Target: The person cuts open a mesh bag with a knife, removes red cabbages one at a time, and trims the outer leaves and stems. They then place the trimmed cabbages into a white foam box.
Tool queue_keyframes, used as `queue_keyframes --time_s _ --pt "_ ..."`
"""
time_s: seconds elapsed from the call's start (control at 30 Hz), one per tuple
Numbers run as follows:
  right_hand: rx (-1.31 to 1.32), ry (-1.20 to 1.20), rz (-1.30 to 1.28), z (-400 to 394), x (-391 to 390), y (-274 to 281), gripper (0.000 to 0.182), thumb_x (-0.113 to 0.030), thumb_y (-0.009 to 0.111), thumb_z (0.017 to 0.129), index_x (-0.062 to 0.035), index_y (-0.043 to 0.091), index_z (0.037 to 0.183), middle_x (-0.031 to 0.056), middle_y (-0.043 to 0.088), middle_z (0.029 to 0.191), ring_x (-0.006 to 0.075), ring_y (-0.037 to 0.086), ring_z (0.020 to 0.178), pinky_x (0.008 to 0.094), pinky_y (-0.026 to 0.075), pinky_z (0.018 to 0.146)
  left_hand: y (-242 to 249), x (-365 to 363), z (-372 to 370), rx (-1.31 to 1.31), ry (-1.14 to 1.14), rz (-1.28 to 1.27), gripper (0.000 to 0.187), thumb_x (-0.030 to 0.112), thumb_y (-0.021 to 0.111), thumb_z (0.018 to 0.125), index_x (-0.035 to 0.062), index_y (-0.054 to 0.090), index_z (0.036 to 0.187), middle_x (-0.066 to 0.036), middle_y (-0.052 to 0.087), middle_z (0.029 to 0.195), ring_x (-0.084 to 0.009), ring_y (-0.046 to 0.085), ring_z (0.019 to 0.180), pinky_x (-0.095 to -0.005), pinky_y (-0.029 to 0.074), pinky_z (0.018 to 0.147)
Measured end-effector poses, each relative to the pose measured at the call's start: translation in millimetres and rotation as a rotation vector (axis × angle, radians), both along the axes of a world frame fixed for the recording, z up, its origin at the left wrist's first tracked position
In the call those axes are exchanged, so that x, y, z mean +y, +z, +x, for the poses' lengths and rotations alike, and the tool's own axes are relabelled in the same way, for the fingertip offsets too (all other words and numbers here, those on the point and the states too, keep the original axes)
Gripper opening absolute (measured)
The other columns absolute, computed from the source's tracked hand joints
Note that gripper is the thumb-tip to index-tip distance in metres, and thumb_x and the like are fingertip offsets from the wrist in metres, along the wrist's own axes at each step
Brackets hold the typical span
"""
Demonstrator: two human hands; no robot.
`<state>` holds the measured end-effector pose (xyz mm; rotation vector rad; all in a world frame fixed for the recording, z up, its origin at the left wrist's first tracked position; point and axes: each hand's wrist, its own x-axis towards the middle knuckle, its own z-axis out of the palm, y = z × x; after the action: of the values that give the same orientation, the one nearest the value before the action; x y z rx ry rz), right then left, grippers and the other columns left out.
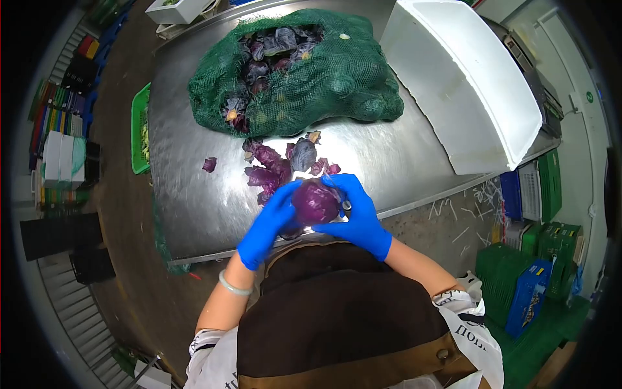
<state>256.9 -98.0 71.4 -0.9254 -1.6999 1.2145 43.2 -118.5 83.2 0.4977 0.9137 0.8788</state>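
Note:
Near the front edge of the steel table, a round, glossy red cabbage [315,201] is between my two blue-gloved hands. My left hand [271,220] curls around its left side. My right hand [355,211] grips the right side, fingers over the top and thumb below. A small dark and silver object [346,206] shows against my right palm; its kind I cannot make out. Loose purple cabbage leaves [275,163] lie just beyond my hands, with a darker outer leaf [303,155] among them. One small leaf scrap [209,165] sits apart to the left.
A green mesh sack [350,71] of red cabbages lies torn open at the back of the steel table [188,207]. A white foam box [447,84] stands at the right. A green crate [140,129] is beyond the left edge. Stacked crates [512,272] stand on the floor at right.

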Motion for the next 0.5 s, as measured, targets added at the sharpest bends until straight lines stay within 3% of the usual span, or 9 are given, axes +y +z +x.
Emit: queue_keyframes --time_s 0.07,0.1,0.2,0.23,0.33,0.43,0.5 --pt "-0.057 0.049 0.101 -2 4 3 0.073 -0.016 0.085 0.066 -0.0057 0.049 0.128 0.0085 0.053 0.121 0.0202 0.052 0.111 0.0324 0.044 0.095 -1 -13 18 0.387 -0.019 0.255 0.082 0.007 0.074 0.075 0.0082 0.033 0.145 -0.011 0.046 0.136 -0.0227 0.046 0.126 -0.0359 0.040 0.105" --pt "0.046 0.061 0.032 -4 6 9 0.065 -0.015 0.084 0.068 -0.0047 0.053 0.124 0.0074 0.055 0.117 0.0164 0.056 0.100 0.0293 0.046 0.087 2 -10 17 0.332 0.009 0.241 0.088 0.007 0.080 0.069 0.0082 0.034 0.144 -0.011 0.047 0.136 -0.0230 0.047 0.125 -0.0366 0.040 0.105" --pt "-0.071 -0.001 -0.182 8 9 20 0.054 -0.019 0.083 0.069 -0.0082 0.059 0.116 0.0050 0.061 0.101 0.0157 0.063 0.086 0.0276 0.050 0.073 1 -10 16 0.717 0.010 0.515 0.093 0.010 0.085 0.063 0.0084 0.036 0.142 -0.011 0.047 0.134 -0.0234 0.048 0.123 -0.0369 0.040 0.105" --pt "-0.112 -0.080 -0.054 4 8 30 0.043 -0.017 0.081 0.070 -0.0088 0.063 0.107 0.0025 0.063 0.088 0.0112 0.063 0.073 0.0278 0.051 0.062 0 -10 16 0.871 0.030 0.640 0.094 0.012 0.089 0.059 0.0078 0.039 0.139 -0.011 0.048 0.132 -0.0240 0.050 0.120 -0.0372 0.042 0.104" --pt "-0.314 -0.119 0.295 1 4 24 0.038 -0.009 0.078 0.070 -0.0072 0.063 0.105 0.0064 0.066 0.083 0.0131 0.063 0.068 0.0280 0.050 0.059 9 -10 24 1.034 0.075 0.776 0.088 0.018 0.088 0.058 0.0094 0.044 0.135 -0.013 0.048 0.130 -0.0285 0.049 0.122 -0.0394 0.042 0.103" --pt "-0.281 -0.137 0.322 4 10 13 0.026 -0.008 0.074 0.072 -0.0075 0.064 0.097 0.0092 0.065 0.078 0.0145 0.062 0.063 0.0283 0.050 0.058 9 -9 21 1.068 0.076 0.811 0.089 0.019 0.089 0.057 0.0083 0.045 0.134 -0.013 0.048 0.131 -0.0284 0.048 0.123 -0.0393 0.041 0.104" --pt "-0.291 -0.244 0.073 15 25 4 0.021 -0.010 0.072 0.073 -0.0080 0.064 0.092 0.0087 0.066 0.079 0.0189 0.064 0.064 0.0299 0.051 0.059 4 -8 13 0.952 0.066 0.830 0.090 0.019 0.088 0.057 0.0071 0.044 0.135 -0.013 0.048 0.131 -0.0289 0.048 0.123 -0.0397 0.040 0.104"
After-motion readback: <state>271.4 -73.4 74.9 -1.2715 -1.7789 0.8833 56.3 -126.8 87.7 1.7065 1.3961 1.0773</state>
